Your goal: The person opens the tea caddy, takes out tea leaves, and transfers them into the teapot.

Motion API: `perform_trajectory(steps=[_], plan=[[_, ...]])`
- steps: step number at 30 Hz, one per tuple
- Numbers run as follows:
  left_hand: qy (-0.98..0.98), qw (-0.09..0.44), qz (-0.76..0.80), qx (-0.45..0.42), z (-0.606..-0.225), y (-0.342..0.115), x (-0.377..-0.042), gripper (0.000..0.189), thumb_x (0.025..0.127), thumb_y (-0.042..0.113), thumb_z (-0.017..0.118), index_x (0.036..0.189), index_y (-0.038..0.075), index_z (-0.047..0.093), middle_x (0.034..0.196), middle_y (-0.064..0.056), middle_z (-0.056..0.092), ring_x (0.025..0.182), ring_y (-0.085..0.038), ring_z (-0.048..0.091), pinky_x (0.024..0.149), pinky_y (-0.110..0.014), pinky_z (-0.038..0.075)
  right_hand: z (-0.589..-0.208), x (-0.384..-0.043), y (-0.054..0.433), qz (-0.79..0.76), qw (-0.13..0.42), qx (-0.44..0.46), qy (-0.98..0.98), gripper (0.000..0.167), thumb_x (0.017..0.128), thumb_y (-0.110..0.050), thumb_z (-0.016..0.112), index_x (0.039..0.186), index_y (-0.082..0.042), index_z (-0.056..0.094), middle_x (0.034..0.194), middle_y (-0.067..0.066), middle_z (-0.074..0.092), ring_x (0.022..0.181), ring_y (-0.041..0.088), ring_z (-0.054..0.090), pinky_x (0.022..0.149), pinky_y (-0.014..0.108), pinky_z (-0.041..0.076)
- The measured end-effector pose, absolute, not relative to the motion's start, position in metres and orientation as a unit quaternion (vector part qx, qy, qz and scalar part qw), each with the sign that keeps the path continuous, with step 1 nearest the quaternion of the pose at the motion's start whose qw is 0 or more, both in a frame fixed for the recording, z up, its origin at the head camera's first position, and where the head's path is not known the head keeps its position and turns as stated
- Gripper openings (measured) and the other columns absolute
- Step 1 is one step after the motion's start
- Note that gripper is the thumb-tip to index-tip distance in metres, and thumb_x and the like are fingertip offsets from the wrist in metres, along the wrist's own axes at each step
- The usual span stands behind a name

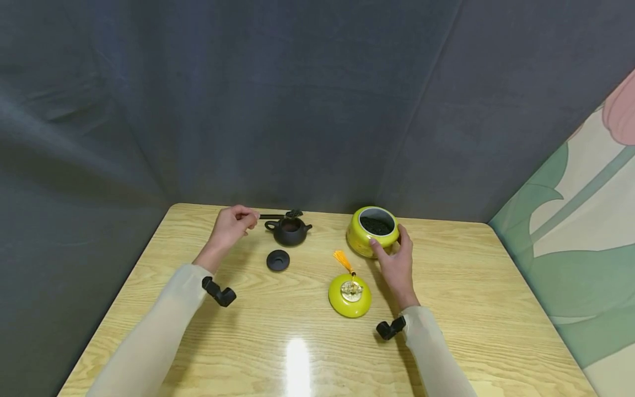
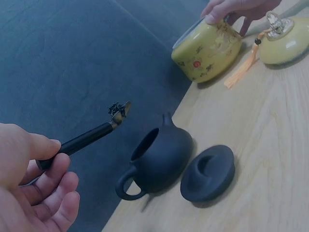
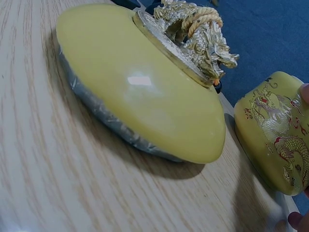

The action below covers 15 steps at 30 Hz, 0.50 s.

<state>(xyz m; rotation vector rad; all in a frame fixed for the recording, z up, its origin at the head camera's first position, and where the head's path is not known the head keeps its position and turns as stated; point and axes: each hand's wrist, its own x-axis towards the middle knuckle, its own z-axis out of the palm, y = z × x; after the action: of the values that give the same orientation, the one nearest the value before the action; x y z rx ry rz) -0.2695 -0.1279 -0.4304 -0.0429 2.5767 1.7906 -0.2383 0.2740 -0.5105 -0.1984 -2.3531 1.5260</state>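
Holding a slim black scoop [image 1: 272, 216], the left hand [image 1: 234, 220] has thumb and fingertip pinched on the end of the handle, its other fingers loosely bent. And look at the tip: a clump of dark leaves [image 1: 294, 213], up by the mouth of the dark teapot [image 1: 290, 236], which sits just to the right of that hand. Squarely above the opening? From these angles I can't quite swear to it. Across from it, the right hand [image 1: 398, 264] curves partway round the yellow jar [image 1: 358, 240], thumb on the near side, steadying it, I'd say, with more leaves [image 1: 375, 225] inside.

So bringing the scoopful to the pot looks like the step in hand; the next move calls for a tip lined up over that mouth, then a calm turn of the left wrist.

Now the count! One scoop, one teapot, one jar and two lids: the pot lid [image 1: 278, 260] between the hands, nearer the left, and the jar lid [image 1: 339, 303] to the left of the right hand, with one orange tassel [image 1: 343, 259]. Two hands, both occupied, over one wooden table [image 1: 297, 320].
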Motion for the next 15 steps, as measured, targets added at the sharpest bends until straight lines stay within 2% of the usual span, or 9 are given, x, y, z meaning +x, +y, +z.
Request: perform_trajectory(steps=[8,15], plan=[[0.831,-0.006,0.556,-0.018,-0.442,-0.134,-0.268,0.025,0.107,0.018,0.063,0.117,-0.002,0.074,0.086,0.002,0.067,0.081,-0.016,0.062,0.076,-0.033,0.059,-0.51,-0.238,0.274,0.533,0.166,-0.068,-0.827,0.089,0.1,-0.036,0.076,0.168,-0.01,0.025,0.17,0.021,0.028,0.159,0.038,0.031,0.134,0.055,0.02],[0.835,-0.002,0.55,-0.02,-0.452,-0.137,-0.267,0.028,0.106,0.013,0.059,0.122,-0.004,0.073,0.103,-0.012,0.074,0.093,-0.03,0.068,0.079,-0.038,0.061,-0.51,-0.237,0.273,0.534,0.167,-0.068,-0.826,0.089,0.1,-0.035,0.076,0.168,-0.009,0.026,0.17,0.021,0.028,0.16,0.038,0.031,0.135,0.055,0.02]])
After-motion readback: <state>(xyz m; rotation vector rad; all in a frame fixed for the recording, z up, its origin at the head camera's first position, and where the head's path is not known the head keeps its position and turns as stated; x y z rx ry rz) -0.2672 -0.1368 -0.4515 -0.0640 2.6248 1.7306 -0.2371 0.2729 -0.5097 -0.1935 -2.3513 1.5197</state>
